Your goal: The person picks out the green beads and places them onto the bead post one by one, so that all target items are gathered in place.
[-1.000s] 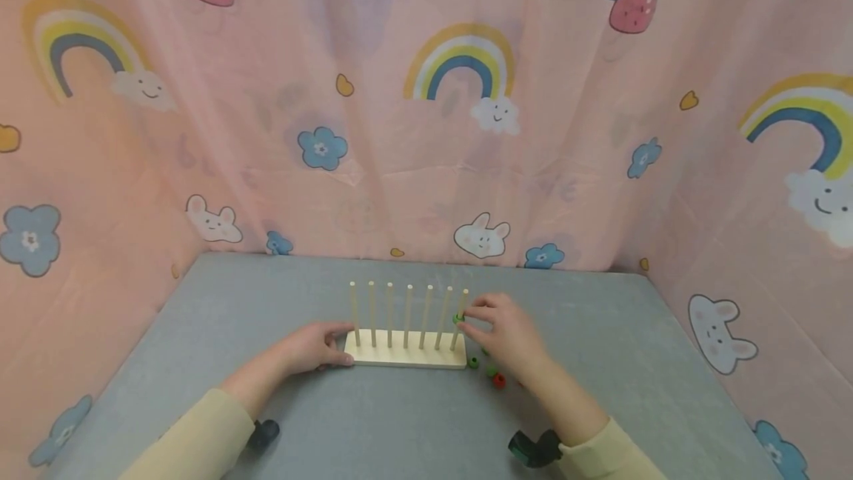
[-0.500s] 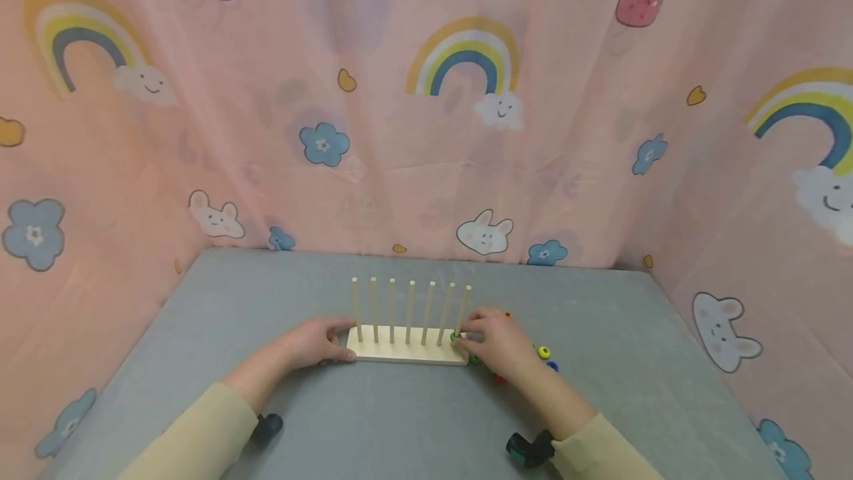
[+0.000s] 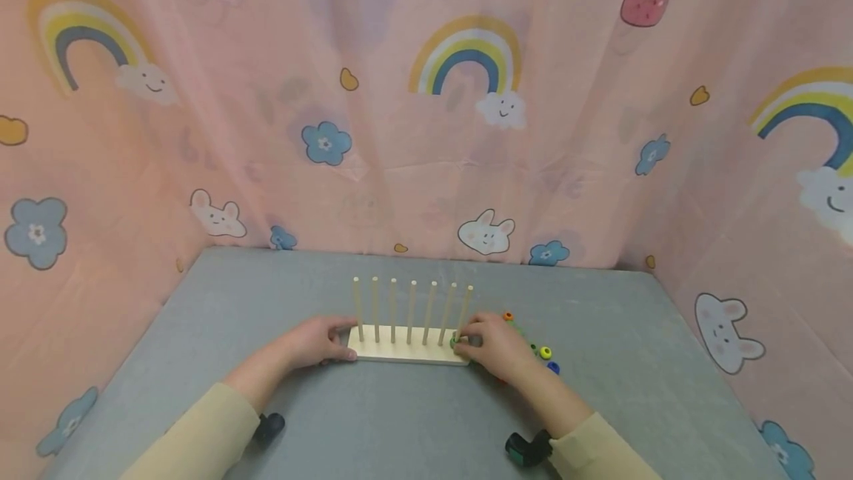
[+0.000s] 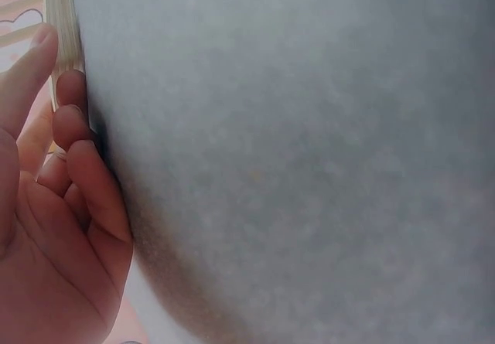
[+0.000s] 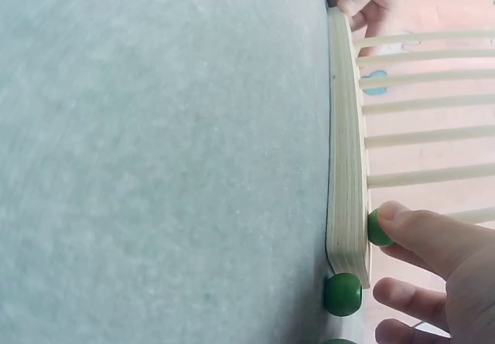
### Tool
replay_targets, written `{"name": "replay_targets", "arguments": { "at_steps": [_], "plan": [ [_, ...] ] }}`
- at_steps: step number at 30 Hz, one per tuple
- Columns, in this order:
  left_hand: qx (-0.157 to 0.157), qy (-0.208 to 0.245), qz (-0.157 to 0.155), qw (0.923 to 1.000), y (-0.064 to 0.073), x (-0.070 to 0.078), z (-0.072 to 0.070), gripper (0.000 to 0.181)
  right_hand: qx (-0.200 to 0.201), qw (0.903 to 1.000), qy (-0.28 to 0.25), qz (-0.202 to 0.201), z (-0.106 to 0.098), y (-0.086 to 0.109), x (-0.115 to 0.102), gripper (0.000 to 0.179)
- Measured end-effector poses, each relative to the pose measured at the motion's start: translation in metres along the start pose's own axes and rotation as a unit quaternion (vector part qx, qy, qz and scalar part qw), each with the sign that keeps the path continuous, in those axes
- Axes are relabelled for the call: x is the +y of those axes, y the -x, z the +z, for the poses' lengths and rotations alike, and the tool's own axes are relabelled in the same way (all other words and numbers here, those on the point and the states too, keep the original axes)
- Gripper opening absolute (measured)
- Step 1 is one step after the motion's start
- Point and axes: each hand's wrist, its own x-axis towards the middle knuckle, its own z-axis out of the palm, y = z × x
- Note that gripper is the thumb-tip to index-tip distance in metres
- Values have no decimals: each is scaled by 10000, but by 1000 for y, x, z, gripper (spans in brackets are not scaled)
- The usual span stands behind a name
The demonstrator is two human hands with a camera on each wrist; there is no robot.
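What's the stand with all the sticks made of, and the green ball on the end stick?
The stand looks like bare, matt wood, perhaps plywood: it's pale, with fine layered lines along its edge. The green ball looks smooth and evenly coloured, so maybe painted wood, but plastic could look the same.

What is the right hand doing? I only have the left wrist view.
Observer: The right hand pinches a green bead, low down by the wooden base.
Operator: At which peg?
Observer: The end peg, the one farthest from the left hand.
Operator: Any loose beads nearby?
Observer: Yes, among them a yellow bead on the table, to the right of the right hand.
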Motion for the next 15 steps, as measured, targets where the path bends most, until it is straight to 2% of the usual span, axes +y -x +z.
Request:
{"name": "replay_targets", "arguments": {
  "at_steps": [7,15],
  "plan": [
    [59,41,-96,9999,0,2,0,70,-22,10000,-70,19,-6,4,3,21],
    [31,27,-5,10000,1,2,0,70,127,9999,101,50,-20,14,9,21]
  ]
}}
